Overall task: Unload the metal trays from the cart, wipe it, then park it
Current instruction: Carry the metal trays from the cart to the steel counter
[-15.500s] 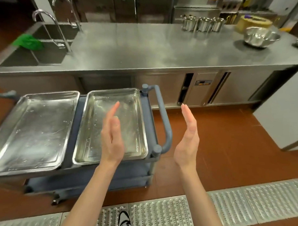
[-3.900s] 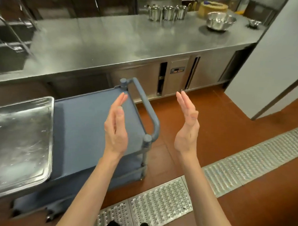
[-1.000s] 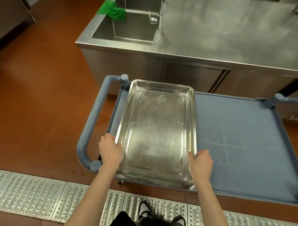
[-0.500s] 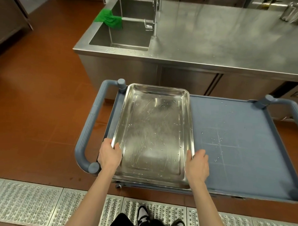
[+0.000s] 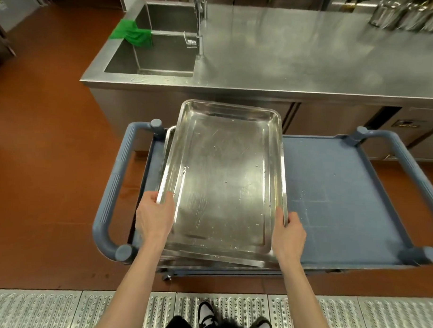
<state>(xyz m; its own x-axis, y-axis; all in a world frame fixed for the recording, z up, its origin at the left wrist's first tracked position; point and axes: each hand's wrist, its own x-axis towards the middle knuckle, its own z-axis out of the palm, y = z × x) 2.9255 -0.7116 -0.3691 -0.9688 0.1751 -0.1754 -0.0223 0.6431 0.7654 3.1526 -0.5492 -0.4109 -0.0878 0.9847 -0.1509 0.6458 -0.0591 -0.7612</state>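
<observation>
A shallow rectangular metal tray [image 5: 224, 179] is lifted off the left half of the blue-grey cart [image 5: 337, 197], its far end raised toward the counter. My left hand [image 5: 153, 217] grips its left rim near the front corner. My right hand [image 5: 290, 234] grips its right rim. Under it, the rim of a second metal tray [image 5: 167, 147] shows at the left edge, lying on the cart top. The cart's right half is bare, with a few water drops.
The steel counter [image 5: 300, 61] runs behind the cart, with a sink [image 5: 153, 53] at its left and a green cloth [image 5: 133, 34] draped over the sink's edge. Steel pots [image 5: 407, 16] stand at the far right. Cart handles [image 5: 114, 189] stick out on both sides. A metal floor grate [image 5: 46, 310] lies underfoot.
The tray has come up off the cart and moved toward the counter, held by both hands. A second tray's rim has come into view beneath it.
</observation>
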